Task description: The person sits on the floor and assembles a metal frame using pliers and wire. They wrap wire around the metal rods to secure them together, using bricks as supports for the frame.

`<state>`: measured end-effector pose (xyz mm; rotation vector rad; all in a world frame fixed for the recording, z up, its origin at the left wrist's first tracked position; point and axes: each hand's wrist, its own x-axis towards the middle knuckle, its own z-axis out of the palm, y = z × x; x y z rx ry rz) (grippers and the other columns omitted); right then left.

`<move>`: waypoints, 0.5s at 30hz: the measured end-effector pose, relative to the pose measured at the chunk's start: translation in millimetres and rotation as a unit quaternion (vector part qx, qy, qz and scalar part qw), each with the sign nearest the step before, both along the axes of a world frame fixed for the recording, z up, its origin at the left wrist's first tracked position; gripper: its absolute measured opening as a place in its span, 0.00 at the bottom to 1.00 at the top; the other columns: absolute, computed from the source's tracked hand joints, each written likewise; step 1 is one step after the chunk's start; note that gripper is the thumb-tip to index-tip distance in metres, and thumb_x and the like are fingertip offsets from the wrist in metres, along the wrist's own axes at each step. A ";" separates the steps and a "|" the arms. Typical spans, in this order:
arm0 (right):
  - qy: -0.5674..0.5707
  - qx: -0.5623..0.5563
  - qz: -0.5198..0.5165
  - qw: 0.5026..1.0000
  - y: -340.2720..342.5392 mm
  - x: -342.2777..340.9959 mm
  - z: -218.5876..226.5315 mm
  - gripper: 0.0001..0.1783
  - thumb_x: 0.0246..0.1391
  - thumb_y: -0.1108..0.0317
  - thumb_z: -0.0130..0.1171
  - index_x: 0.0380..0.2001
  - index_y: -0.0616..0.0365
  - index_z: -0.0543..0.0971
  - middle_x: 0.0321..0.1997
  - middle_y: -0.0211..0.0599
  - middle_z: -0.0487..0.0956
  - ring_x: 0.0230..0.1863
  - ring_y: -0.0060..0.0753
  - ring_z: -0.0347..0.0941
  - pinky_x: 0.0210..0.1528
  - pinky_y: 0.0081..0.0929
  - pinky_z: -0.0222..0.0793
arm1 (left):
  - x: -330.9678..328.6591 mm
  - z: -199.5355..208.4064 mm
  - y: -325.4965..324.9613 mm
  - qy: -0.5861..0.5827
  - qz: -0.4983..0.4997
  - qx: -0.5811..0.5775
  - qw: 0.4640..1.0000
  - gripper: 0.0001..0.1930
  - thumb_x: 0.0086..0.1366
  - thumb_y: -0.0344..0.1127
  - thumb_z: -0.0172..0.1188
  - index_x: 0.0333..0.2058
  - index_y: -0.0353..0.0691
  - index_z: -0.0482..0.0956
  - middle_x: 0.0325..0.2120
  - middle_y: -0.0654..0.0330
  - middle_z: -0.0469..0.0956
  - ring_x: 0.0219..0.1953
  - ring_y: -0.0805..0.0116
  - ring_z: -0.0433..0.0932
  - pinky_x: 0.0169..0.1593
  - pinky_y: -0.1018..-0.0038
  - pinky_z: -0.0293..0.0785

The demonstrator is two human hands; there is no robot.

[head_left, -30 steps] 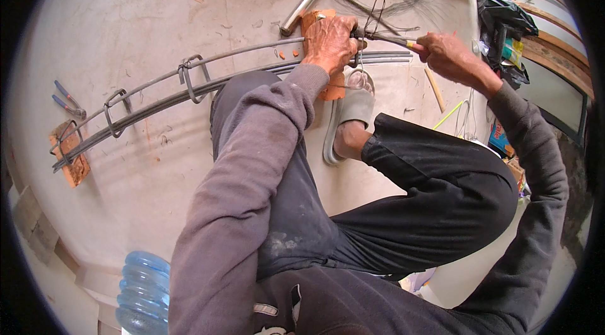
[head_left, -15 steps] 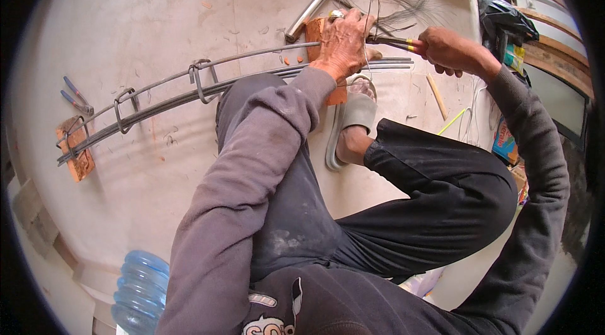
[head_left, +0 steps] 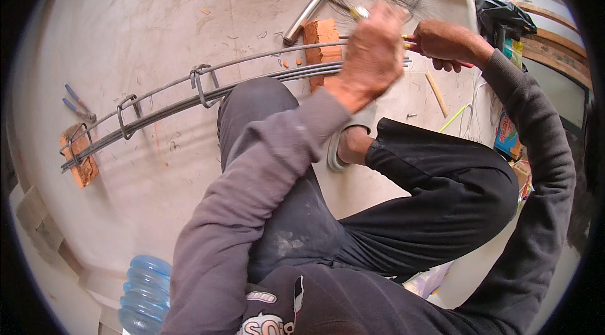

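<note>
Rebar point(head_left: 170, 111) on bricks point(head_left: 322, 31), near pliers point(head_left: 86, 114)

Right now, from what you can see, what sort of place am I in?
Probably a building site or makeshift workshop: metal bars rest on orange bricks, with loose wire and a blue-handled hand tool lying nearby.

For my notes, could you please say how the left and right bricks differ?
The left brick sits near an end of the bars; the right brick, beside the left hand. The left brick looks smaller in view than the right brick. Both are orange and lie under bars.
</note>
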<state>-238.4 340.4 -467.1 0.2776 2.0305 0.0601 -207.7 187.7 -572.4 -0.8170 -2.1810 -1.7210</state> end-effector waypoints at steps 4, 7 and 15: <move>-0.014 -0.015 -0.007 1.000 5.8 -0.8 -4.8 0.17 0.64 0.68 0.38 0.28 0.68 0.73 0.16 0.45 0.77 0.13 0.38 0.76 0.11 0.35 0.71 | 29.4 -14.0 38.8 -0.047 -0.046 -0.114 0.991 0.34 0.51 0.24 0.60 0.60 0.30 0.63 0.40 0.44 0.74 0.42 0.49 0.77 0.53 0.61 0.67; -0.054 0.012 -0.010 0.998 12.1 -2.2 -1.7 0.14 0.61 0.71 0.41 0.29 0.70 0.73 0.17 0.48 0.78 0.15 0.40 0.78 0.13 0.35 0.74 | 20.5 -27.4 55.3 -0.045 -0.048 -0.060 0.996 0.29 0.52 0.26 0.61 0.55 0.31 0.67 0.38 0.46 0.74 0.41 0.48 0.77 0.50 0.60 0.68; 0.271 0.022 0.413 0.869 5.7 33.7 -2.8 0.10 0.54 0.71 0.55 0.36 0.68 0.75 0.19 0.39 0.77 0.23 0.37 0.79 0.28 0.35 0.77 | 7.5 -44.3 59.1 -0.076 -0.046 -0.015 0.996 0.12 0.48 0.27 0.65 0.33 0.35 0.74 0.30 0.49 0.76 0.38 0.49 0.77 0.44 0.58 0.74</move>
